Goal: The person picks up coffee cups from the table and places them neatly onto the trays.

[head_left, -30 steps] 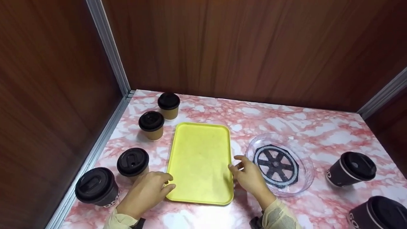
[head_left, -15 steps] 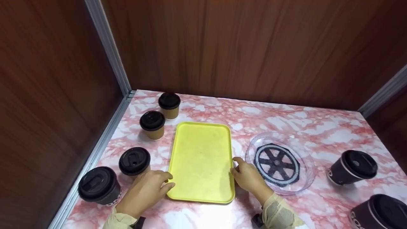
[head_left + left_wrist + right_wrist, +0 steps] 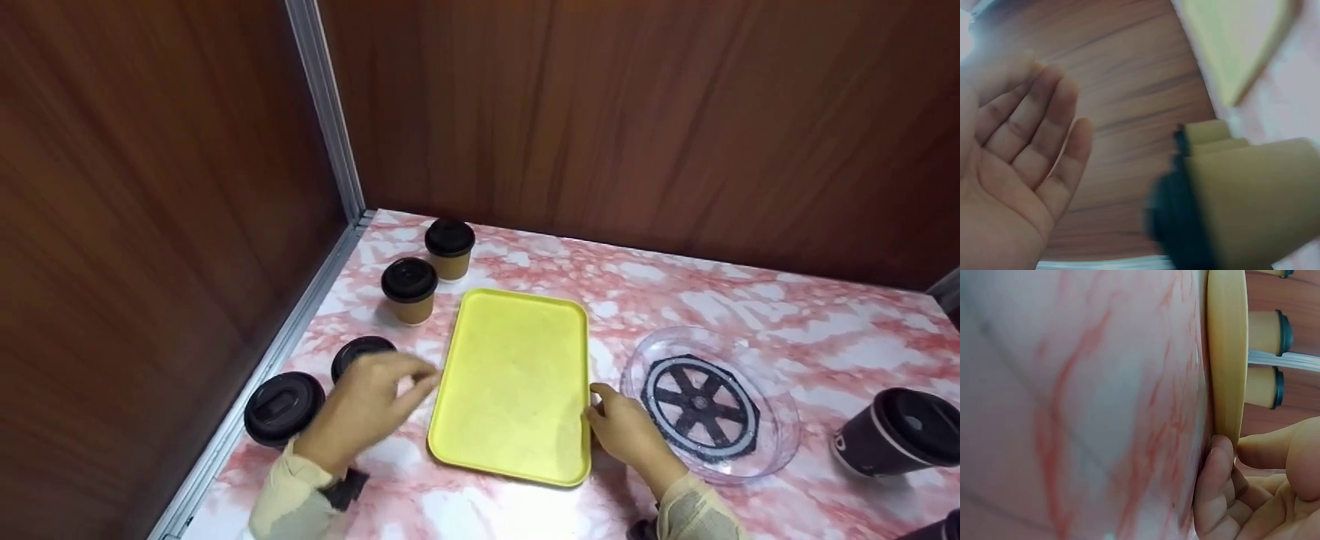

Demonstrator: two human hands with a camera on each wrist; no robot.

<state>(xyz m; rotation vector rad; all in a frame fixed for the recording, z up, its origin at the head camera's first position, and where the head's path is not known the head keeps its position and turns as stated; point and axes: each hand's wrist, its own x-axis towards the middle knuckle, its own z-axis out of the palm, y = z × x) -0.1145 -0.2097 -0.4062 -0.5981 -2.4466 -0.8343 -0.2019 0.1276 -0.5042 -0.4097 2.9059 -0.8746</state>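
Observation:
A yellow tray (image 3: 517, 382) lies flat on the marbled table. At its right edge my right hand (image 3: 626, 427) pinches the rim, and the right wrist view shows the thumb and curled fingers (image 3: 1216, 472) at the tray's edge (image 3: 1227, 354). My left hand (image 3: 367, 405) is raised off the tray's left side, with nothing in it. It partly covers a black-lidded cup (image 3: 360, 352) in the head view. In the left wrist view its fingers (image 3: 1050, 112) are loosely bent, apart from a blurred brown cup (image 3: 1258, 197).
Two brown cups, one nearer (image 3: 410, 289) and one farther (image 3: 450, 247), stand behind on the left. A dark cup (image 3: 281, 409) stands at the front left. Right of the tray sits a clear round container (image 3: 780, 450) with a black wheel-like pattern. Farther right is another dark cup (image 3: 874, 439).
My left hand has come away from the tray's left edge and risen toward the brown cup. The right hand stays at the tray's right edge. The head view has swung left.

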